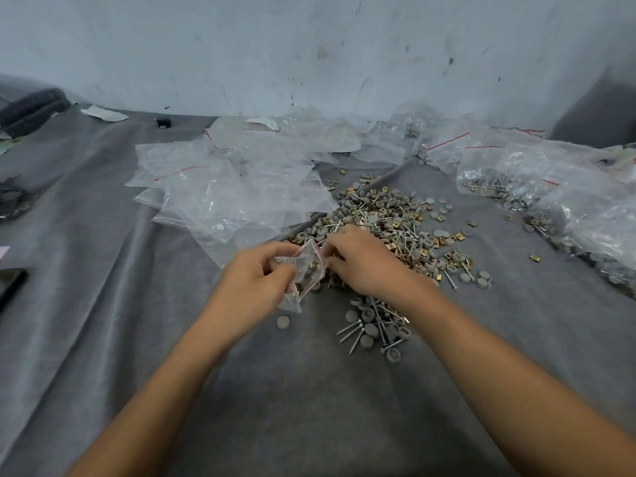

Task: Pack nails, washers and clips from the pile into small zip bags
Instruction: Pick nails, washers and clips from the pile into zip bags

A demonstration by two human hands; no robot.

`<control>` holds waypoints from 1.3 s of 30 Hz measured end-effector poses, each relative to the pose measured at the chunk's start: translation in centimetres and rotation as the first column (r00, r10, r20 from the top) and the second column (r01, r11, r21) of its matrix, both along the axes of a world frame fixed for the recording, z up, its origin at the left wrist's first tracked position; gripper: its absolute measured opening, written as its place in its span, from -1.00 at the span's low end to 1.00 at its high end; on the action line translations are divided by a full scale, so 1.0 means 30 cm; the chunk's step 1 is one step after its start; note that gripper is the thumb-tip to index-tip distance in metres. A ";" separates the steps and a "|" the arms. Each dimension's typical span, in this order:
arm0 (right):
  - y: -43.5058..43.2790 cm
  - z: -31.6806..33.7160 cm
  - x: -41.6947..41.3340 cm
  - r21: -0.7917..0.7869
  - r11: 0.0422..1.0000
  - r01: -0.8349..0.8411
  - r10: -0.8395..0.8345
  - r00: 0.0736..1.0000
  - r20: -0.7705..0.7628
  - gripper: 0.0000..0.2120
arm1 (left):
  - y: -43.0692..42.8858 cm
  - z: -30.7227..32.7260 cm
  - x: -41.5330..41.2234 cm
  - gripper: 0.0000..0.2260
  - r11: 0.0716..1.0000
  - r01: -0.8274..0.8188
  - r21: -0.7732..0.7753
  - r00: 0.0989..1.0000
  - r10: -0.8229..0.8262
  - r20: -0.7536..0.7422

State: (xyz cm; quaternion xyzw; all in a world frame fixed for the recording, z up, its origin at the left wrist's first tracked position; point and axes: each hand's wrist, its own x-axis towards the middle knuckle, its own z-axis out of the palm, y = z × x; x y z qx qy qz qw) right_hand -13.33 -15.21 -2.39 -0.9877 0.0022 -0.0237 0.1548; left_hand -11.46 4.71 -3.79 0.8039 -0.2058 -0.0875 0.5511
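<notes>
Meanwhile, left fingers [277,251] around a zip bag [292,299] of brass clips [310,266]; right fingers' [335,241] hold unclear.

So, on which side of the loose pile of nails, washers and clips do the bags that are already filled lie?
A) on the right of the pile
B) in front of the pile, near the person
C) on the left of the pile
A: the filled bags, with nails and washers showing through the plastic, lie to the right of the pile, while the empty bags lie to its left.
</notes>
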 end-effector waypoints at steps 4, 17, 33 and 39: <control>-0.024 0.039 -0.048 0.142 0.987 0.074 -0.090 0.990 0.109 -0.90 | -0.008 0.008 -0.006 -0.77 1.000 0.026 0.017 1.000 -0.026 0.002; 0.026 0.173 -0.100 0.464 0.879 -0.112 0.047 0.988 0.149 -0.93 | -0.007 -0.009 0.004 -0.79 0.999 -0.047 -0.016 0.999 0.047 0.020; -0.010 -0.001 -0.116 -0.386 0.919 -0.083 0.094 0.995 0.011 -0.81 | 0.001 0.000 -0.002 -0.75 0.999 -0.040 -0.027 0.999 0.041 0.034; -0.038 0.033 -0.139 -0.095 0.995 -0.019 0.021 1.000 0.020 -0.91 | 0.003 -0.008 0.002 -0.76 1.000 -0.019 -0.013 0.999 0.019 0.040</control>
